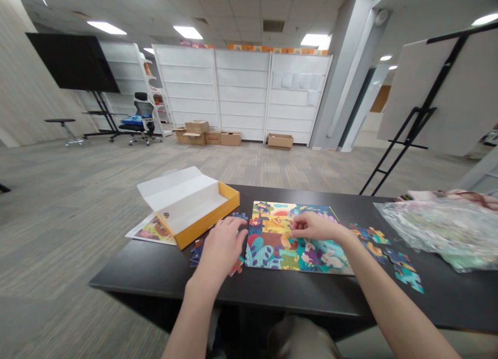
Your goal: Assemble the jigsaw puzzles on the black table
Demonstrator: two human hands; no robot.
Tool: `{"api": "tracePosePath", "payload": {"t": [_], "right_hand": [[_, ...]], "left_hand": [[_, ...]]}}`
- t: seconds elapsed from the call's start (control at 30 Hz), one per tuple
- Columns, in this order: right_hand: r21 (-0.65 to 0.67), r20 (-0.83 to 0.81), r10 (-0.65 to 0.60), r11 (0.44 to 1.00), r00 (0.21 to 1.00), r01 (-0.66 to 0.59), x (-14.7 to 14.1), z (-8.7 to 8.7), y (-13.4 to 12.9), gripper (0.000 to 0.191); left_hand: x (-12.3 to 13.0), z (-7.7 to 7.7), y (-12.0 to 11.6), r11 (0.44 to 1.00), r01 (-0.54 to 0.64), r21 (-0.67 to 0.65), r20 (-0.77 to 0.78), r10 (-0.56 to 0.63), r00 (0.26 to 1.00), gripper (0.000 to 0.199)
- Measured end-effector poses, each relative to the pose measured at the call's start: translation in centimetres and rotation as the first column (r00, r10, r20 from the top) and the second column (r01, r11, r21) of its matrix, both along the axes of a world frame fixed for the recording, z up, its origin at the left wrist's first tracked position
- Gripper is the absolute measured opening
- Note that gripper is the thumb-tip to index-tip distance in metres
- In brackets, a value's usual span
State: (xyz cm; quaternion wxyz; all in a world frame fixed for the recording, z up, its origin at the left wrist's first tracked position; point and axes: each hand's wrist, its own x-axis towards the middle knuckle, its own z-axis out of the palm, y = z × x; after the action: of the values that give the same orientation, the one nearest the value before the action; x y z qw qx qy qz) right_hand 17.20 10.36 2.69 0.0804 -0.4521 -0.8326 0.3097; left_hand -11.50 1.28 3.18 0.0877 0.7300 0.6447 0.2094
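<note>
A colourful jigsaw puzzle [272,250] with animals and plants lies flat on the black table. My right hand [317,225] is over its middle, thumb and fingers pinched together close to the picture. Whatever is between those fingertips, if anything, is hidden. Beside the puzzle's left edge, my left hand [223,245] rests with fingers curved and thumb apart, over loose puzzle pieces [197,252] that it partly covers. More loose puzzle pieces [406,273] lie to the right of the puzzle, partly behind my right forearm.
An open yellow box [210,213] with a white lid stands at the table's left, over a printed sheet [153,232]. A clear plastic bag [447,229] lies on the right. Beyond the table [303,294] are cardboard boxes [231,138], white shelving [241,94] and a board stand [412,125].
</note>
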Motion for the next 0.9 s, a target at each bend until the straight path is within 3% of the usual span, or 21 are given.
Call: {"api": "tracePosePath", "payload": {"t": [0.07,0.13,0.43,0.7,0.9], "right_hand": [[0.051,-0.038,-0.035,0.998,0.999,0.037,0.0,-0.2,0.1,0.035],[0.085,-0.054,-0.059,0.994,0.997,0.064,-0.1,-0.4,0.3,0.033],[0.162,-0.129,-0.098,0.980,0.987,0.118,0.0,-0.6,0.7,0.027],[0.157,-0.116,-0.121,0.978,0.986,0.139,-0.5,-0.5,0.5,0.025],[0.199,-0.121,-0.104,0.972,0.987,0.127,-0.2,-0.7,0.7,0.025]], "left_hand": [[-2.0,-0.3,0.5,0.993,-0.102,-0.053,-0.043,0.099,0.994,0.025],[-3.1,-0.8,0.7,0.987,-0.130,-0.090,-0.070,0.124,0.990,0.025],[-1.7,-1.0,0.8,0.988,-0.064,-0.142,-0.158,0.041,0.987,0.029],[-2.2,-2.3,1.9,0.985,0.021,-0.169,-0.042,-0.028,0.999,0.039],[-3.0,-2.0,1.7,0.991,0.006,-0.135,-0.029,-0.010,1.000,0.038]]}}
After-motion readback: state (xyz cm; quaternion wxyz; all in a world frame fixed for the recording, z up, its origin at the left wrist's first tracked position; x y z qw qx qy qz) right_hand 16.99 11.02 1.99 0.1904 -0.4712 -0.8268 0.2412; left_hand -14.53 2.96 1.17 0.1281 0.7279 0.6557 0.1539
